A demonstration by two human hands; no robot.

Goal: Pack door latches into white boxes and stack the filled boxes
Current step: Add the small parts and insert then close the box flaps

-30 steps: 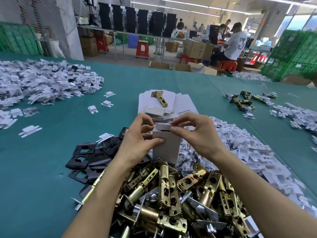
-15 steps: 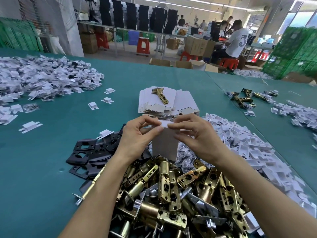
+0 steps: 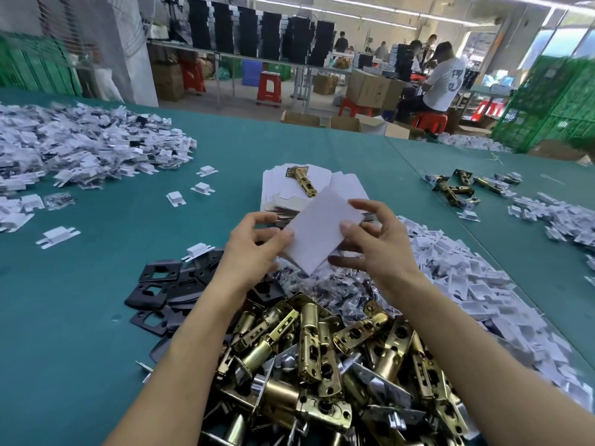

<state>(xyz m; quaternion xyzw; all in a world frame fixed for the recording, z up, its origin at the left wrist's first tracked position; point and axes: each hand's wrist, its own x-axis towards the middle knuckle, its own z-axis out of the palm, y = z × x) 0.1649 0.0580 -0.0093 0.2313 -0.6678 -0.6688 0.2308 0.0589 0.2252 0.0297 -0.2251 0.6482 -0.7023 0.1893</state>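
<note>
**Turning a closed white box above the latch heap**

Nearest the person, a heap of brass door latches (image 3: 322, 365) lies on the green tabletop (image 3: 80, 333), probably kept close so either hand can take one without stretching. Black strike plates (image 3: 157, 291) spread just left of it.

Above the far edge of the heap, both hands hold one white box (image 3: 322, 230) in the air. The left hand (image 3: 254, 252) pinches its near left edge between thumb and fingers. The right hand (image 3: 376, 249) is clamped on the right side, with the thumb on the broad face and the fingers curled underneath. The box is tilted with its flat face up. That looks like a grip for turning it or passing it on, not for loading it. What is inside cannot be seen.

To the right runs a long drift of small white plastic parts (image 3: 467, 284). Just beyond the box sits a stack of flat box blanks (image 3: 283, 188) with a single latch (image 3: 302, 181) on top, likely there as a weight to hold them down. Farther off, a big heap of white parts (image 3: 80, 149) lies to the left and a few loose latches (image 3: 457, 188) to the right.

Half a second ago the box stood upright between the fingertips, which worked at its top flap. Now the flap is shut, and the box has been raised and laid over. Both hands have shifted to its sides.
</note>
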